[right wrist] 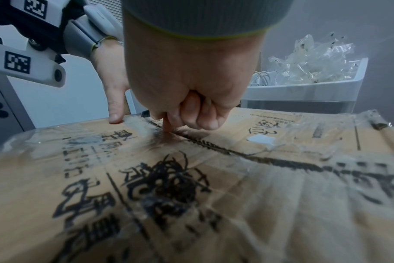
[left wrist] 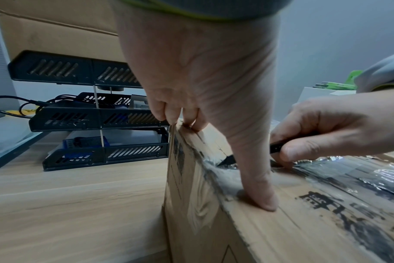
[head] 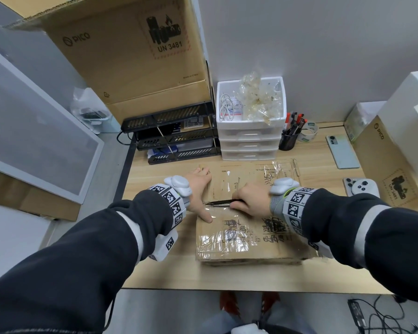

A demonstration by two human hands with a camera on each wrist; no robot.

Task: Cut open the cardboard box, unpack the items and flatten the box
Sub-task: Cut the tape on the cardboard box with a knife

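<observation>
Lay flat on the pale wooden desk (head: 169,268), in front of the black stacked letter trays (head: 176,141) and white plastic drawer unit (head: 250,138): a worn brown cardboard box (head: 249,237) printed with black characters and sealed with clear tape. Braced at the box's left end by the left hand (head: 198,189), fingers hooked over the far edge, thumb (left wrist: 262,197) pressed straight down on top. Gripped in the curled fingers of the right hand (head: 250,200): a slim black cutter (head: 221,202), tip at the taped centre seam just beside the left thumb. Blade itself too small to make out.
</observation>
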